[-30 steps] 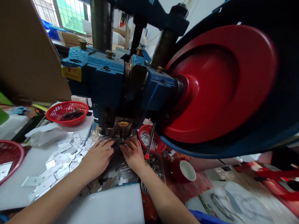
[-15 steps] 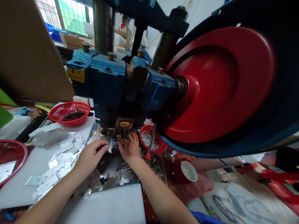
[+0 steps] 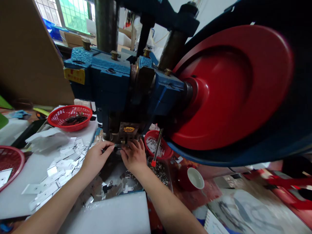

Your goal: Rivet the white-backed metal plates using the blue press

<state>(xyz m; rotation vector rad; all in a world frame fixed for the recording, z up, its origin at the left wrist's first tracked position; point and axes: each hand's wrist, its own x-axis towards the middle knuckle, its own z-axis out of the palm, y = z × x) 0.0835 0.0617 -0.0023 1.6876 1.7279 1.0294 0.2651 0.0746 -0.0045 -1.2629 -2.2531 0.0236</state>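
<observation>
A blue punch press (image 3: 114,81) with a big red flywheel (image 3: 234,87) fills the upper view. Both my hands reach under its die area (image 3: 123,138). My left hand (image 3: 96,158) pinches a small dark metal piece at the die, fingers pressed together. My right hand (image 3: 133,156) sits right beside it, fingers curled on the same spot; what it grips is hidden. Below the hands lies a tray (image 3: 117,185) of stamped metal parts.
Loose white metal plates (image 3: 60,165) are scattered on the left. A red basket (image 3: 70,117) stands behind them, another red basket (image 3: 8,164) at the far left. A red bowl (image 3: 156,146), a tray of small parts (image 3: 161,170) and a red cup (image 3: 192,178) stand to the right. White foam (image 3: 109,214) lies in front.
Both hands moved up from the tray to the die area, and the left hand's fingers went from flat to a pinch.
</observation>
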